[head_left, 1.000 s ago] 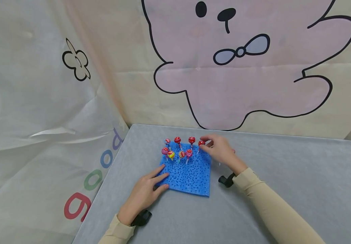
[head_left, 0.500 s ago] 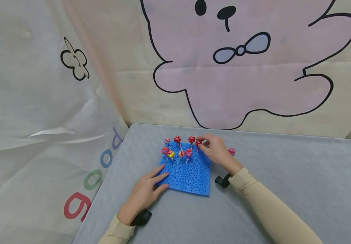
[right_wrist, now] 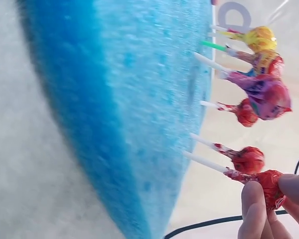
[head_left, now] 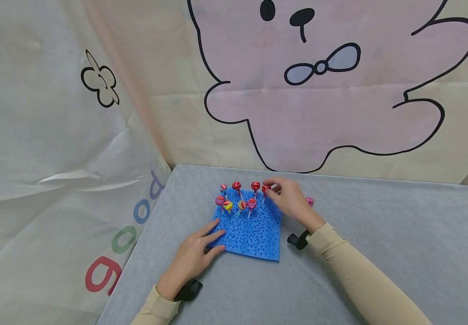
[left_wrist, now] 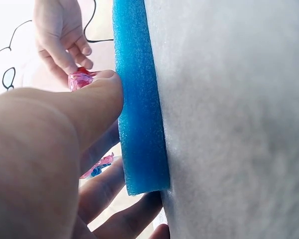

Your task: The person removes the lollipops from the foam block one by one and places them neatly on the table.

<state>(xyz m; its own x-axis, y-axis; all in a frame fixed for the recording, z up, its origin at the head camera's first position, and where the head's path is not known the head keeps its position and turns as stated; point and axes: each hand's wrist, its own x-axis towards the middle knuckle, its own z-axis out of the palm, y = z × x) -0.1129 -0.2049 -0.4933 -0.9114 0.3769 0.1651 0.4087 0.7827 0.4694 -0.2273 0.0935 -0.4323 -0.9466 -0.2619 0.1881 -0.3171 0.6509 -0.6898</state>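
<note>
With thumb and fingertips, my right hand (head_left: 288, 198) pinches a red-wrapped lollipop (right_wrist: 271, 189) by its head. Its white stick meets the blue foam block (head_left: 254, 239) near the far right corner; how deep it sits I cannot tell. Beside it stands another red lollipop (right_wrist: 249, 159). Several more lollipops stick up from the far half of the block, among them a yellow one (head_left: 228, 206) and a pink-purple one (head_left: 252, 203). My left hand (head_left: 191, 257) rests against the block's left edge, fingers spread; in the left wrist view its thumb (left_wrist: 102, 94) touches the foam.
A pink lollipop (head_left: 309, 201) lies on the grey-covered table (head_left: 380, 243), just right of my right hand. The table's far edge runs close behind the block. A printed cloth (head_left: 177, 126) hangs behind, and another hangs at the left.
My right hand moved slightly left with the red lollipop, then stayed nearly still. More of the pink lollipop beyond it came into view. My left hand keeps its place on the foam.
</note>
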